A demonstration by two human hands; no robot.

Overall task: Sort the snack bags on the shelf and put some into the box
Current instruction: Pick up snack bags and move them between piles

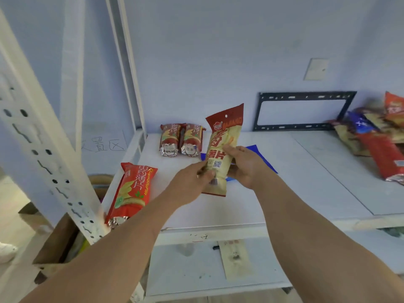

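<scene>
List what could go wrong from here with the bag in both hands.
1. The red bag lies at the shelf's front left edge; the left forearm, close above it, could nudge it off.
2. The left hand pinches the cream bag only low down, and the right hand holds its side, so it could slip during a handover.

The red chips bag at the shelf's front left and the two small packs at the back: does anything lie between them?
No. In the head view, only bare white shelf separates the red chips bag from the two small packs.
</scene>
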